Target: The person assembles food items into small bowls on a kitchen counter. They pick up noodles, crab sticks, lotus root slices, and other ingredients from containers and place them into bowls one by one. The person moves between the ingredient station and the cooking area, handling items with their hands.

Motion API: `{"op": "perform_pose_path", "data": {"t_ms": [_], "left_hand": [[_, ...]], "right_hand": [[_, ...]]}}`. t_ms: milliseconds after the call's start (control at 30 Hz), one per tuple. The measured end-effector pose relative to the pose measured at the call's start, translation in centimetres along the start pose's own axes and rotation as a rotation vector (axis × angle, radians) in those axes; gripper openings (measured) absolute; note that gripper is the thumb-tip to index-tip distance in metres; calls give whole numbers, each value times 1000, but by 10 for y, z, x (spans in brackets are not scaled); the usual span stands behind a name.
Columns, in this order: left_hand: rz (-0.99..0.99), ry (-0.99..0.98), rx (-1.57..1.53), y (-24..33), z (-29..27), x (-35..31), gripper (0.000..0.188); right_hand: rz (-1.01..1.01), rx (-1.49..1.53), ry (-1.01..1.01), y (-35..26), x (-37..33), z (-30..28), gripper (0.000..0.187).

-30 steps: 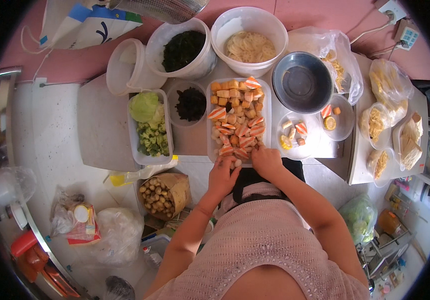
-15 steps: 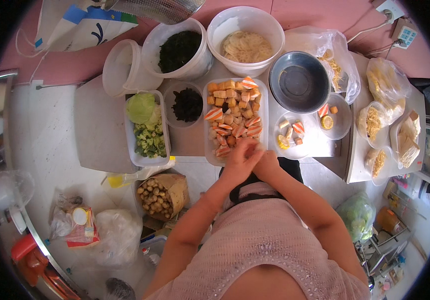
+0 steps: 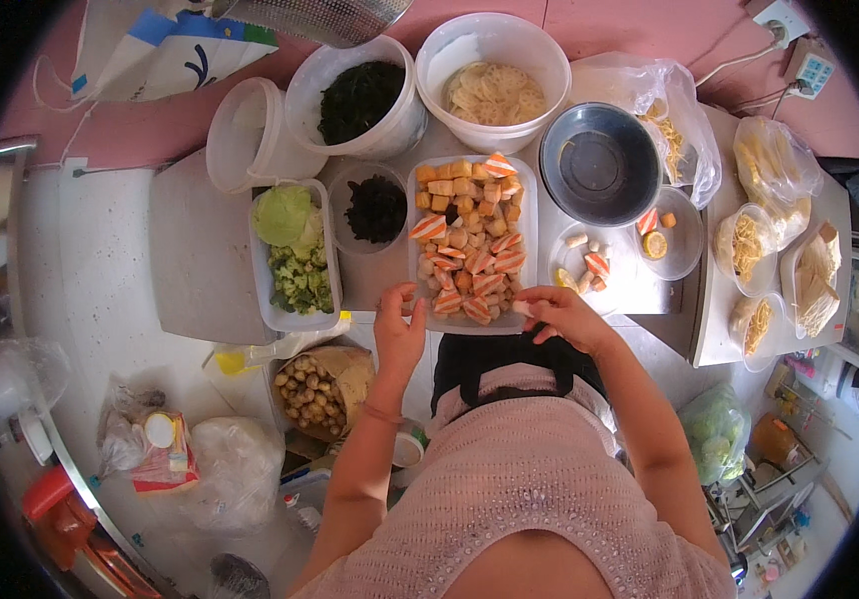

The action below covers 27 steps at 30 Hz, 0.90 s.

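Head view, looking down on worktop: clear rectangular plastic tray of mixed fish-cake pieces, orange-and-white striped wedges and tan cubes (image 3: 471,240), sitting at centre of pale counter (image 3: 195,255), near edge just ahead of torso. Left hand (image 3: 399,329) at tray's near-left corner, fingers loosely curled against the rim, not visibly gripping any piece. Right hand (image 3: 561,313) at tray's near-right corner, fingertips pinched together on something small and pale; cannot tell what. Hands apart, one on each near corner. Tray already full to the rim, pieces heaped in no order, striped wedges mostly toward near end, cubes toward far end; judged as filling largely done, only tidying or picking out of single pieces left. Round clear plastic dish with a few striped pieces and lemon slices (image 3: 589,265) just right of tray, sparse, judged barely started. Left of tray: small round tub of dark seaweed (image 3: 375,208), then long clear box of cabbage and green florets (image 3: 294,255). Behind: white tub of dark greens (image 3: 359,95), white bowl of pale noodles (image 3: 494,85), empty grey metal bowl (image 3: 599,165). Brown paper bag of small round mushrooms (image 3: 314,389) below counter, left of left forearm.
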<state>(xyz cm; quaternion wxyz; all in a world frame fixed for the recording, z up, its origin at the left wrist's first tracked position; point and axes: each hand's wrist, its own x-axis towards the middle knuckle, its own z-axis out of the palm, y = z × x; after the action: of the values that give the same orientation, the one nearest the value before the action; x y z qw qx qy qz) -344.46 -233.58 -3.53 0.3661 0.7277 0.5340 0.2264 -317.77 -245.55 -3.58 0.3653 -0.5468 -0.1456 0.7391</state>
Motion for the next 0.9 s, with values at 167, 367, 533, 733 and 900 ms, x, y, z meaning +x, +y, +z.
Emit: {"op": "perform_pose_path", "data": {"t_ms": [167,367,533,733,900], "left_hand": [[12,-40,-21,5,4,-7,22],[52,-53,-25,7,7,-7,20],[16,-34,-45,1,7,-5,18],[-5,-13,-119,-13,12,-3,21],[15,8,-18,-25,11,6,21]], "right_hand": [[-20,646,-249,4,-6,-1,39],[-146,496,-248,21,7,9,31],[-672,-1222,244,17,15,24,15],[-543,-1774,42,12,33,46,20],[-542,-1773,127,16,40,57,17]]}}
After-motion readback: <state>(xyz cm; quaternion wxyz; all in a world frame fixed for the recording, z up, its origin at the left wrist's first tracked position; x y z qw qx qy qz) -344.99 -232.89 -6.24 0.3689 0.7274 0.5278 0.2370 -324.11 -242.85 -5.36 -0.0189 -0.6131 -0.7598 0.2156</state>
